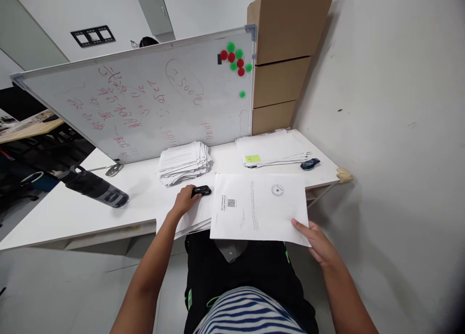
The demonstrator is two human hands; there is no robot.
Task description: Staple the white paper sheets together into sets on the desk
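Note:
My left hand (185, 200) is closed around the back end of a small black stapler (202, 191), which rests over white sheets (181, 217) at the table's front edge. Between thumb and fingers, my right hand (317, 240) pinches the lower right corner of a printed document (261, 208). This document bears a QR code and a round stamp with a star, and it reaches out past the table edge above my lap. The stapler's front end points toward the document's left side, with a small gap between them.
Behind my hands lie a thick paper stack (185, 162) and another pile with a yellow-green sticky note (253, 158). A dark blue object (310, 164) sits at right, a black bottle (96, 187) at left. A whiteboard (145, 116) and stacked cardboard boxes (283, 82) stand behind.

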